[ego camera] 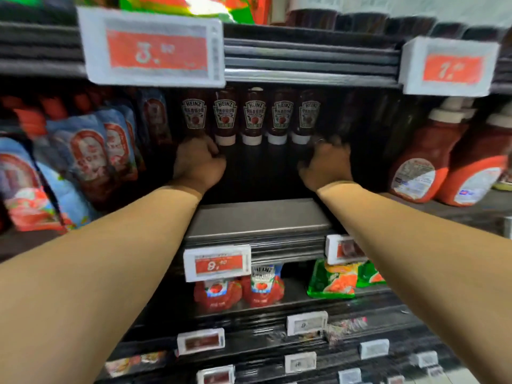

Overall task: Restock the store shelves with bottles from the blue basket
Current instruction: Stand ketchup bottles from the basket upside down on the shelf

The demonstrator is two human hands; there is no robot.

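Note:
Several upside-down Heinz ketchup bottles [252,117] with white caps stand in a row deep on the dark middle shelf [257,214]. My left hand [198,162] reaches in and curls round the cap end of the leftmost bottle [194,113], hiding its cap. Beside the cap of the rightmost bottle [308,116] is my right hand [327,162], its fingers curled and blurred. Whether it holds anything I cannot tell. The blue basket is out of view.
Blue and red sauce pouches [83,151] fill the shelf to the left. Large red ketchup bottles [432,162] stand at the right. Price tags [152,48] hang from the shelf edge above. Lower shelves hold red pouches [238,289] and green packets [338,281].

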